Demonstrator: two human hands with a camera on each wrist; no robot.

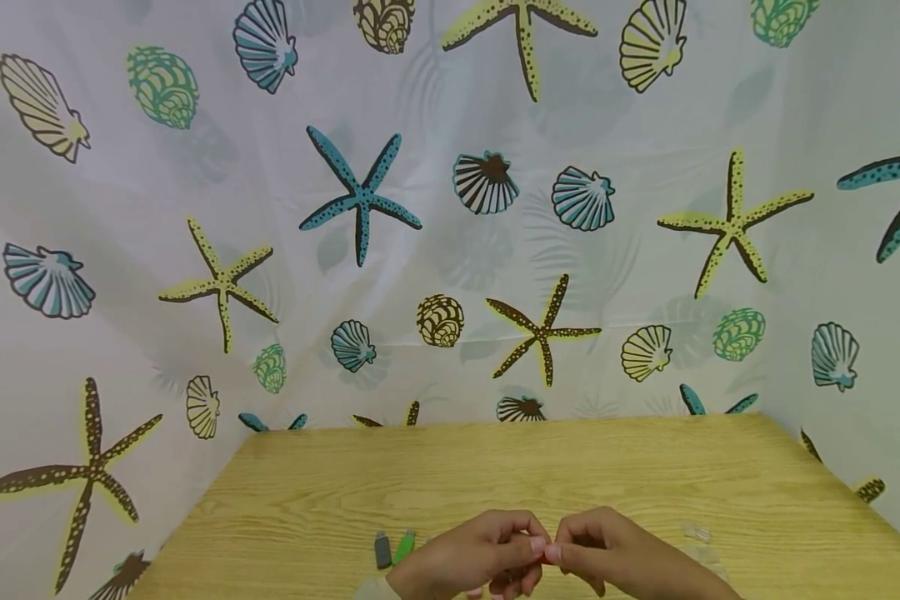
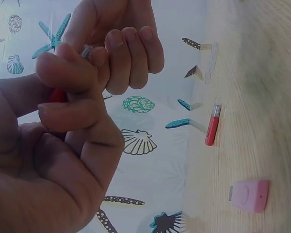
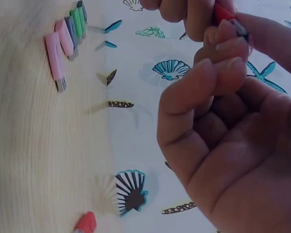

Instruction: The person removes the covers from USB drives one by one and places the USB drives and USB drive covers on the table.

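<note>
Above the table, my left hand (image 1: 468,554) pinches a small red USB flash drive (image 1: 546,558) between thumb and fingers. My right hand (image 1: 626,557) meets it fingertip to fingertip and pinches the drive's metal end. Fingers cover most of the drive in every view. Its red body (image 2: 57,95) and silver connector (image 2: 86,52) peek out between the fingers in the left wrist view. From the right wrist, the red part (image 3: 224,13) shows at the top, with the metal tip by the right fingertips.
Left of the hands lie a grey flash drive (image 1: 382,551) and a green one (image 1: 404,546). Pink drives (image 3: 55,58) lie in that row too. Another red drive (image 2: 213,125) rests on the wooden table (image 1: 307,483). Clear plastic pieces (image 1: 696,532) lie at right. Shell-patterned cloth (image 1: 450,250) encloses the table.
</note>
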